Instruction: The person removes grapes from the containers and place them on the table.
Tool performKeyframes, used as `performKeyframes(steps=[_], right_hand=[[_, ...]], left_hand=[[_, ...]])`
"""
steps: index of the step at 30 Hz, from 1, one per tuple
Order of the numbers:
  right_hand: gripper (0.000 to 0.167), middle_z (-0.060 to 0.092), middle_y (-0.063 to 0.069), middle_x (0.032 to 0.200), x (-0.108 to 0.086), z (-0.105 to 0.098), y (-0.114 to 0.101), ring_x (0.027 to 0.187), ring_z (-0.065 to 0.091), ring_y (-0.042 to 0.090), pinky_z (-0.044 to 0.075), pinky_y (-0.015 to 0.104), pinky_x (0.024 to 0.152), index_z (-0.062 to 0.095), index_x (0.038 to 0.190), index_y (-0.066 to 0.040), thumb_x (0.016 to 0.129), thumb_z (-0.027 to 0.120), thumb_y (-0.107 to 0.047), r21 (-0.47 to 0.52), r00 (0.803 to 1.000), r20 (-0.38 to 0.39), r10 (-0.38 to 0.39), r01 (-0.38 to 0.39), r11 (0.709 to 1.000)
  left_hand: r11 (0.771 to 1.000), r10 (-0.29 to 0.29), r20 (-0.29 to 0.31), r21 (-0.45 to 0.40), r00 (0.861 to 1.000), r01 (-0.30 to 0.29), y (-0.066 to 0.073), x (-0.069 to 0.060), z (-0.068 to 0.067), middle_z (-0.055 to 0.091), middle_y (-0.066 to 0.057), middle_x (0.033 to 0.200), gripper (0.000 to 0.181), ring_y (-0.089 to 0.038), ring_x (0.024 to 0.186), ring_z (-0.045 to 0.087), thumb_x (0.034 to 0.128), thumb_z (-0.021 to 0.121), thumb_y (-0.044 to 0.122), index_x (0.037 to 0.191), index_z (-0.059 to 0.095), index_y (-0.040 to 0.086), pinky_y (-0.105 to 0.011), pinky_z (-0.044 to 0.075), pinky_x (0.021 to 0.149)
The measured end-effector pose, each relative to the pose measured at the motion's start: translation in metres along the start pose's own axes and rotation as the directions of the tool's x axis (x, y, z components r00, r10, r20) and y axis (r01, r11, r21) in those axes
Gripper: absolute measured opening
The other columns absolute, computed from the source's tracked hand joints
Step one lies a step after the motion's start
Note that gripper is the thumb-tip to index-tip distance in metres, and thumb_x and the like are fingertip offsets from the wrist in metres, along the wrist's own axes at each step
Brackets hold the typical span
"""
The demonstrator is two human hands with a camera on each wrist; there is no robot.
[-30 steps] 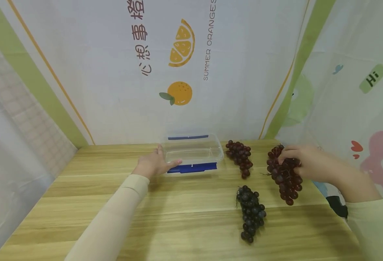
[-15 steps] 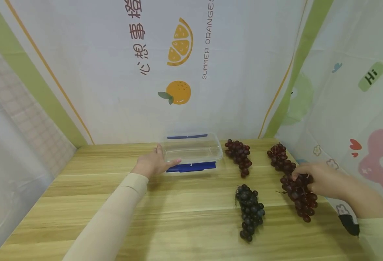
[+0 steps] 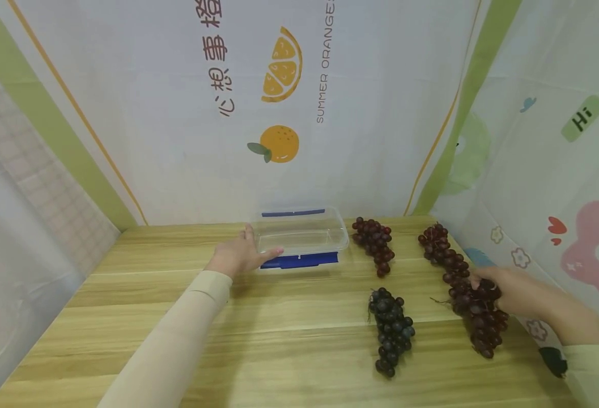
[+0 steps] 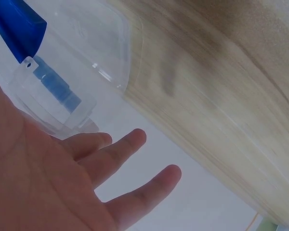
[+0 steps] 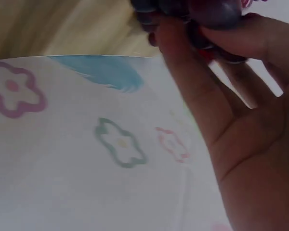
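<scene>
A clear plastic food container with blue clip flaps stands at the table's back edge. My left hand rests against its left end, thumb along the front flap; in the left wrist view the fingers are spread and fairly straight beside a blue clip. At the right side my right hand pinches a bunch of dark red grapes between thumb and fingers. The right wrist view shows only some of those grapes. Another red bunch lies just behind the held one.
One red grape bunch lies right of the container. Nearer the front is a blackish grape bunch. The wooden table is bordered by a printed cloth at the back and another cloth on the right.
My right hand has moved right and toward the front with the grape bunch, and the red bunch behind it has come into fuller view. The left hand and container stay in place.
</scene>
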State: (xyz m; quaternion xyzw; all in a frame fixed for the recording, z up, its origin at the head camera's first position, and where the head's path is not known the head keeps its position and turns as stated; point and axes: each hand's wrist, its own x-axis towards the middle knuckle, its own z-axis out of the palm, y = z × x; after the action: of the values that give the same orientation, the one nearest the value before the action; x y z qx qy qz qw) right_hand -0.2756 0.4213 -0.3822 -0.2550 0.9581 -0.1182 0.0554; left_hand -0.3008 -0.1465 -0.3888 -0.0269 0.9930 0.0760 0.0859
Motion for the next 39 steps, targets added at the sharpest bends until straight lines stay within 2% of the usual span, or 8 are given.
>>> performKeyframes(steps=[6, 11, 14, 20, 26, 29, 35, 39], right_hand=[[0.056, 0.063, 0.033, 0.122, -0.004, 0.01, 0.006, 0.055, 0.037, 0.007, 0.036, 0.023, 0.049, 0.061, 0.121, -0.001, 0.07, 0.054, 0.021, 0.153, 0.989, 0.097, 0.11, -0.124, 0.98], [0.053, 0.064, 0.026, 0.116, -0.001, 0.01, 0.002, 0.056, 0.036, 0.009, 0.035, 0.022, 0.049, 0.063, 0.117, -0.005, 0.071, 0.053, 0.019, 0.178, 0.982, 0.127, 0.137, -0.159, 0.971], [0.05, 0.064, 0.017, 0.108, 0.0, 0.01, -0.001, 0.058, 0.036, 0.01, 0.033, 0.022, 0.05, 0.064, 0.107, -0.01, 0.069, 0.051, 0.021, 0.188, 0.981, 0.145, 0.13, -0.157, 0.97], [0.047, 0.064, 0.009, 0.101, -0.002, 0.009, -0.009, 0.056, 0.033, 0.009, 0.031, 0.021, 0.049, 0.064, 0.097, -0.014, 0.068, 0.051, 0.021, 0.226, 0.972, 0.197, 0.128, -0.172, 0.959], [0.041, 0.067, 0.014, 0.11, 0.0, 0.008, -0.012, 0.055, 0.033, 0.009, 0.033, 0.024, 0.05, 0.066, 0.093, -0.015, 0.069, 0.056, 0.017, 0.223, 0.972, 0.205, 0.113, -0.158, 0.962], [0.042, 0.067, 0.019, 0.115, 0.001, 0.008, -0.009, 0.06, 0.038, 0.011, 0.036, 0.025, 0.053, 0.067, 0.097, -0.014, 0.07, 0.057, 0.016, 0.2, 0.974, 0.198, 0.113, -0.153, 0.968], [0.044, 0.069, 0.022, 0.123, 0.002, 0.009, -0.001, 0.09, 0.055, 0.025, 0.043, 0.028, 0.073, 0.07, 0.109, -0.01, 0.073, 0.061, 0.014, 0.14, 0.981, 0.169, 0.094, -0.119, 0.983], [0.045, 0.069, 0.025, 0.127, 0.002, 0.008, -0.002, 0.099, 0.057, 0.028, 0.045, 0.028, 0.075, 0.071, 0.108, -0.009, 0.072, 0.061, 0.015, 0.114, 0.986, 0.145, 0.083, -0.1, 0.988]], left_hand=[[1.0, -0.009, 0.013, -0.006, 1.0, 0.009, -0.001, -0.001, -0.002, 0.032, -0.026, 0.172, 0.128, -0.026, 0.068, 0.068, 0.0918, 0.035, 0.093, 0.17, 0.002, -0.003, -0.029, 0.028, 0.048], [1.0, -0.018, 0.023, -0.012, 1.0, 0.018, -0.004, -0.003, -0.004, 0.03, -0.026, 0.172, 0.127, -0.028, 0.079, 0.072, 0.0927, 0.036, 0.092, 0.17, 0.001, -0.003, -0.029, 0.03, 0.049], [1.0, -0.016, 0.025, -0.015, 1.0, 0.016, -0.006, -0.002, -0.004, 0.034, -0.028, 0.17, 0.126, -0.025, 0.07, 0.069, 0.0935, 0.036, 0.091, 0.169, 0.001, -0.003, -0.029, 0.028, 0.049], [1.0, -0.02, 0.017, -0.003, 1.0, 0.02, -0.006, -0.003, -0.002, 0.065, -0.028, 0.14, 0.127, -0.02, 0.056, 0.058, 0.0921, 0.035, 0.093, 0.17, 0.003, -0.002, -0.029, 0.025, 0.049], [1.0, -0.018, 0.017, -0.01, 1.0, 0.018, -0.006, -0.004, -0.002, 0.045, -0.029, 0.164, 0.127, -0.023, 0.063, 0.064, 0.0923, 0.035, 0.093, 0.17, 0.002, -0.003, -0.029, 0.027, 0.048], [1.0, -0.016, 0.016, -0.019, 1.0, 0.016, -0.006, -0.004, -0.002, 0.034, -0.027, 0.171, 0.128, -0.026, 0.072, 0.069, 0.0921, 0.035, 0.093, 0.17, 0.002, -0.003, -0.029, 0.029, 0.048], [1.0, -0.012, 0.012, -0.017, 1.0, 0.012, -0.004, -0.002, -0.001, 0.034, -0.026, 0.171, 0.13, -0.025, 0.076, 0.07, 0.0898, 0.033, 0.096, 0.17, 0.003, -0.002, -0.029, 0.03, 0.049], [1.0, -0.015, 0.013, -0.02, 1.0, 0.015, -0.003, -0.001, -0.001, 0.04, -0.027, 0.168, 0.13, -0.024, 0.069, 0.068, 0.0898, 0.034, 0.096, 0.17, 0.002, -0.002, -0.029, 0.028, 0.049]])
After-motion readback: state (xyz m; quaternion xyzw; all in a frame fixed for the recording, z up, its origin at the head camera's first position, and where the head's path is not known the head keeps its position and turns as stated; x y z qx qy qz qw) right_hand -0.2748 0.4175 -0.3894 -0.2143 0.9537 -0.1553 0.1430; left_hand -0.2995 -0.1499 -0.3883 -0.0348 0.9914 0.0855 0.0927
